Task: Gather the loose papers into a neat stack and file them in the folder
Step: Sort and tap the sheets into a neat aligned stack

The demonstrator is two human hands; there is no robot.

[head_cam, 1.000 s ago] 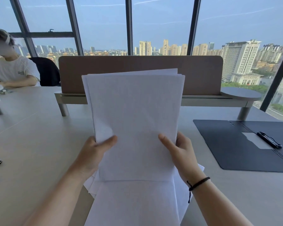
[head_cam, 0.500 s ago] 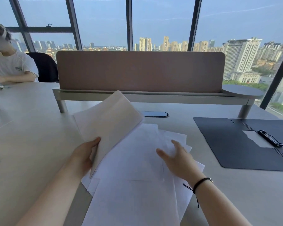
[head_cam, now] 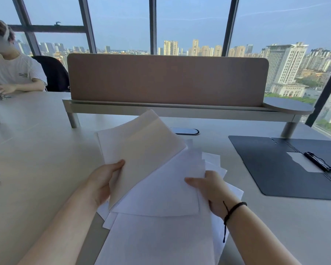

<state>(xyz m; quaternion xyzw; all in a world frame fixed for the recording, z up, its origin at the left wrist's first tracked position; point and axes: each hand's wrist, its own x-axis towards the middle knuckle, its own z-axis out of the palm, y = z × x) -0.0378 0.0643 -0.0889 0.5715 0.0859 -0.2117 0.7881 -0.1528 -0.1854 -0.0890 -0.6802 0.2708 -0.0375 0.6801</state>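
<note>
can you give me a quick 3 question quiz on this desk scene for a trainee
1. True or false: the folder already lies open on the table.
2. Which hand holds the lifted bundle of papers clear of the table?
A. the left hand
B. the right hand
C. neither
3. Fill in: the black clip lies inside the folder, to the ____ of the loose sheets as the person sees it.

Key
1. True.
2. A; the right hand is taking hold of another sheet from the spread pile.
3. right
</note>
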